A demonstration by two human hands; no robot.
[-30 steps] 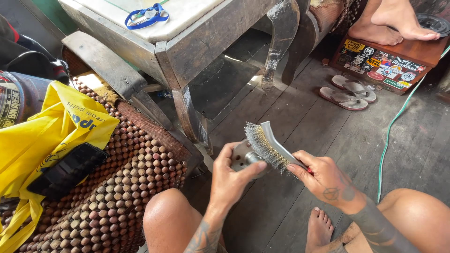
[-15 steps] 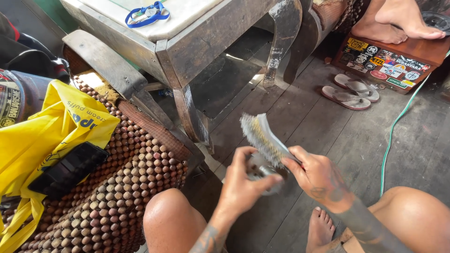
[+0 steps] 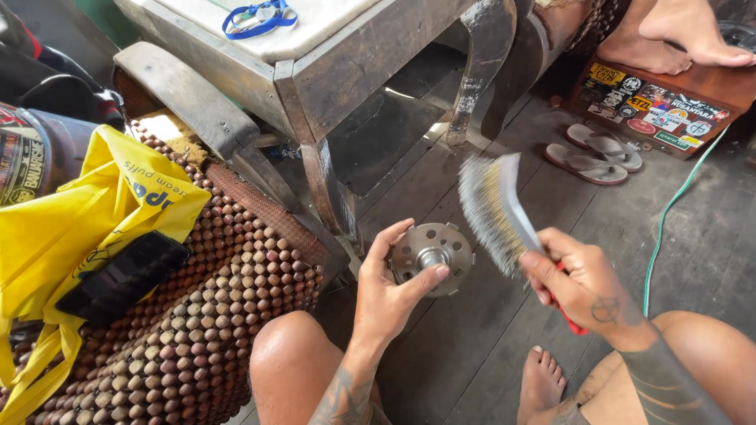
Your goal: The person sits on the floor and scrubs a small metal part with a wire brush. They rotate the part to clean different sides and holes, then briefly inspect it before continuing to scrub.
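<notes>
Right now the left hand (image 3: 390,295) holds a round grey metal disc with a ring of holes and a raised centre hub (image 3: 432,257), its thumb pressed on the hub from the front and the other fingers curled behind the rim, so the disc stands face-up just above the left knee. Beside it, the right hand (image 3: 579,283) is closed in a fist round the red handle of a wire brush with a grey back and pale brassy bristles (image 3: 492,211); the bristles stand clear of the disc, up and to the right of the left thumb. To scrub well, I judge the thumb should slide off the hub toward the rim, since it covers part of the face and sits in the bristles' path. Short strokes away from the left fingers seem safest, turning the disc a little between passes so each hole gets reached. A firm backing from the curled fingers should keep the disc from tipping under pressure, over the dark wooden plank floor (image 3: 472,330) below
</notes>
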